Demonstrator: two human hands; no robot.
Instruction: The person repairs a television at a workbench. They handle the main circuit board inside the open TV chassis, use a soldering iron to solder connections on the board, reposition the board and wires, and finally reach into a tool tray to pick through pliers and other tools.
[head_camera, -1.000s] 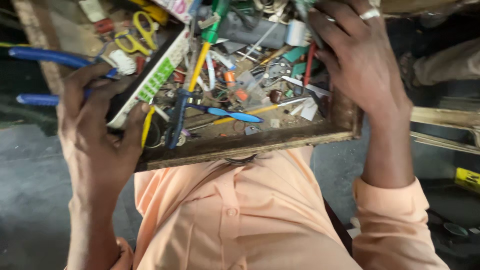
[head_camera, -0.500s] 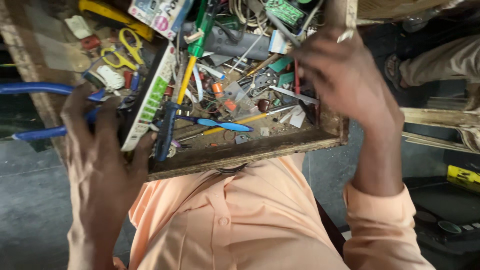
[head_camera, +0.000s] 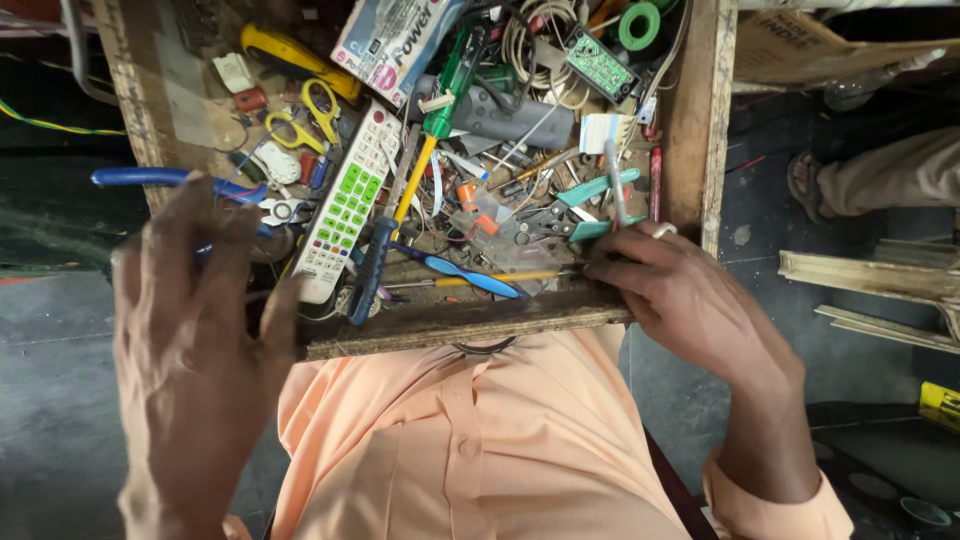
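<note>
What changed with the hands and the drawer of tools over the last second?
The right hand came down from the drawer's far end to its near right corner, fingers among the small tools. The left hand kept its grip on the blue-handled pliers. The wooden drawer stayed on the lap, contents unmoved.

Cluttered wooden drawer (head_camera: 480, 322), pulled open
</note>
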